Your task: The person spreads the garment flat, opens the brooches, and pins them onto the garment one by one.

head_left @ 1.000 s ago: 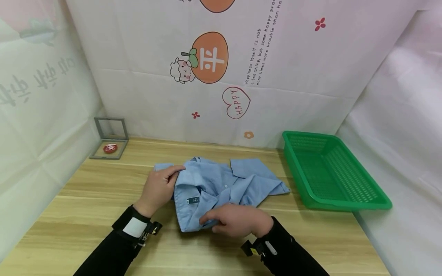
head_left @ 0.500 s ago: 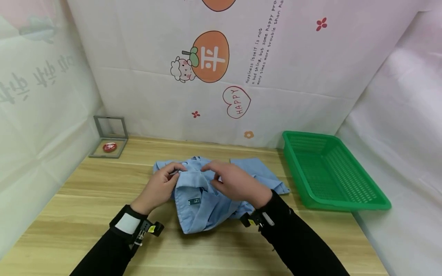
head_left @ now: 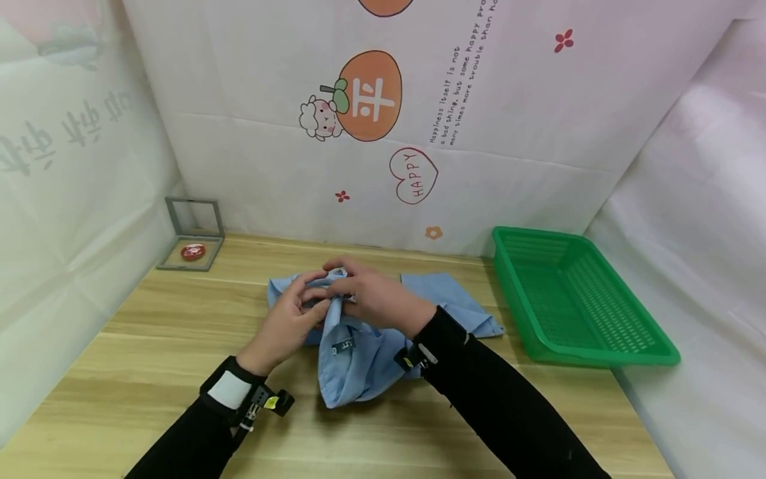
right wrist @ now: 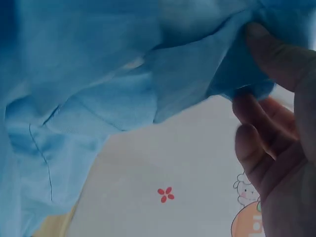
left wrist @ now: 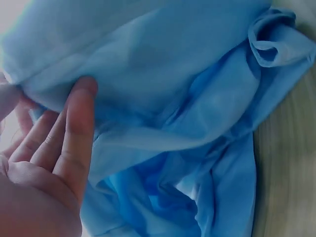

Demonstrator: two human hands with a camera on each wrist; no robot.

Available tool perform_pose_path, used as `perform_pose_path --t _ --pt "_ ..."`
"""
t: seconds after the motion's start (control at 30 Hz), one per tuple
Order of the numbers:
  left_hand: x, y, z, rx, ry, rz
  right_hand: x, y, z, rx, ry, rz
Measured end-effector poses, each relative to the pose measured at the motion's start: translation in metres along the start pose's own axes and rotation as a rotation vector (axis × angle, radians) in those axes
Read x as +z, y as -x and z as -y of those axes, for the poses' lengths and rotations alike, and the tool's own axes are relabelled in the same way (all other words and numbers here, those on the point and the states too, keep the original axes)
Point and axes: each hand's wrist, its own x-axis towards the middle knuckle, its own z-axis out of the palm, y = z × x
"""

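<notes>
A light blue button-up shirt (head_left: 365,372) lies bunched on the wooden table (head_left: 149,372), with a dark label showing inside its neck. From the left, my left hand (head_left: 284,326) holds the raised collar area between thumb and fingers. My right hand (head_left: 383,299) meets it there, its fingertips close to the left ones, and pinches the cloth. In the left wrist view the shirt (left wrist: 163,64) hangs in loose folds over the fingers (left wrist: 79,128). The right wrist view has the thumb (right wrist: 276,54) on the shirt (right wrist: 89,64), with the other fingers beneath.
A green plastic basket (head_left: 598,356) stands to the right of the shirt. At the back left sits a small grey open frame case (head_left: 203,266) with a red round item (head_left: 193,252) in it. White printed cloth (head_left: 269,179) walls the table's back and sides.
My right hand has gone from the shirt's near edge up and left to the collar, beside my left hand. The collar part is now lifted and gathered between both hands.
</notes>
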Motion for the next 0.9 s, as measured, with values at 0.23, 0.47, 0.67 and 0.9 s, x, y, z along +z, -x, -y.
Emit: perform_pose_path --t 0.23,0.47,0.67,0.9 --pt "0.009 0.007 -0.001 0.11 0.058 0.044 -0.005 0.001 -0.009 0.112 0.16 -0.147" --pt "0.026 0.017 0.006 0.165 -0.107 0.072 -0.012 0.002 -0.012 0.191 0.279 -0.288" --pt "0.031 0.019 0.013 -0.014 -0.27 -0.083 -0.017 0.007 -0.018 0.239 0.226 -0.413" --pt "0.012 0.012 0.013 -0.145 -0.184 -0.391 -0.022 0.016 -0.035 0.29 -0.075 -0.413"
